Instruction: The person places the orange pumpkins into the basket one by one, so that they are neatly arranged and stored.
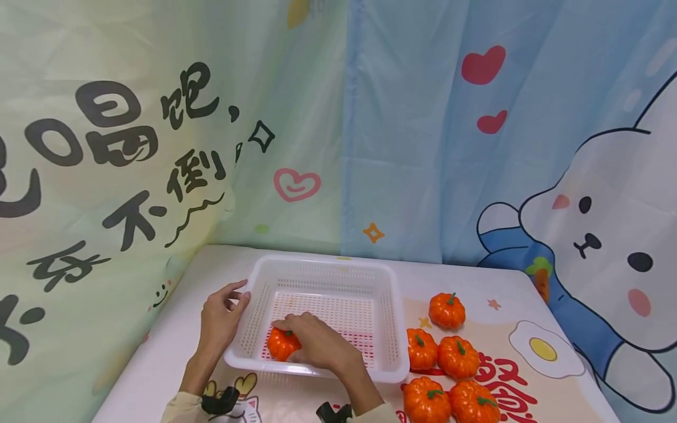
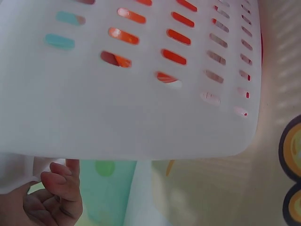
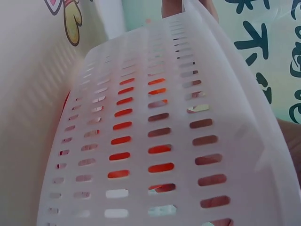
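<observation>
A white perforated plastic basket (image 1: 399, 346) stands on the table in the head view. My left hand (image 1: 219, 317) holds its left rim, fingers bent at the edge; in the left wrist view that hand (image 2: 59, 195) appears below the basket's rim. Inside the basket, near its front left corner, sits a small orange pumpkin (image 1: 279, 348). Over it reaches my right hand (image 1: 319, 343), gripping the pumpkin with fingers across the top and thumb at the near side. Through the slots in the right wrist view, orange shows in pieces; the basket wall (image 3: 155, 113) hides most of the right hand.
Several more orange pumpkins with green stems lie right of the basket, among them a far pumpkin (image 1: 447, 310) and a near pumpkin (image 1: 427, 400). The tablecloth (image 1: 550, 382) carries printed pictures. A printed curtain (image 1: 396, 147) hangs behind the table and along its left side.
</observation>
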`<state>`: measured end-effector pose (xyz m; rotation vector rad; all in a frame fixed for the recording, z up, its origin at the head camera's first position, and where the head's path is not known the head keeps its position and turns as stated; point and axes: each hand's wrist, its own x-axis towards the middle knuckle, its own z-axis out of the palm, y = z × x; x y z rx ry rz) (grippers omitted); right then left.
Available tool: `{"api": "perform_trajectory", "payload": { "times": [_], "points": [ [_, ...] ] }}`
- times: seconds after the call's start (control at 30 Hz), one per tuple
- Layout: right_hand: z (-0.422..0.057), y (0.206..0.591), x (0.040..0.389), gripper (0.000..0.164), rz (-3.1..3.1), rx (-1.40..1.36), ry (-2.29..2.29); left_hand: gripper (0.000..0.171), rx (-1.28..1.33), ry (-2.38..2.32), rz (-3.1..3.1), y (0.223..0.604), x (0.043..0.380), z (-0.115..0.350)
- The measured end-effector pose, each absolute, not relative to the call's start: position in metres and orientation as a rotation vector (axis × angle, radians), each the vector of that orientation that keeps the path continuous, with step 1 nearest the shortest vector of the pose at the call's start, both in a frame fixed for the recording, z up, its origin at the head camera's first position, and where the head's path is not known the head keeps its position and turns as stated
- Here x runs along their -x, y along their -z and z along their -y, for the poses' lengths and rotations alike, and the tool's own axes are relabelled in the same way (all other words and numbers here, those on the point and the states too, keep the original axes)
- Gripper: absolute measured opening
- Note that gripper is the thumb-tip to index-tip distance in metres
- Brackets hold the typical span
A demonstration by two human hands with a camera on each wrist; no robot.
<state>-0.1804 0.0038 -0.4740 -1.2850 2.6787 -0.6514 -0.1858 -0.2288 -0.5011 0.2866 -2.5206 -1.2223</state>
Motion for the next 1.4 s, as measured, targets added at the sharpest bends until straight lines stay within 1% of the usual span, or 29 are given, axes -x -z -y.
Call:
{"api": "perform_trajectory", "payload": {
  "times": [0.5, 0.9, 1.4],
  "points": [
    [0.006, 0.478, 0.180, 0.062, -2.652, 1.225, 0.660, 0.037, -0.294, 1.210, 2.513, 0.503, 0.183, 0.229],
    [0.011, 0.483, 0.183, 0.057, -2.652, 1.270, 0.664, 0.036, -0.279, 1.225, 2.517, 0.502, 0.186, 0.227],
    [0.020, 0.481, 0.186, 0.059, -2.608, 1.286, 0.651, 0.036, -0.280, 1.209, 2.514, 0.502, 0.187, 0.228]
  ]
}}
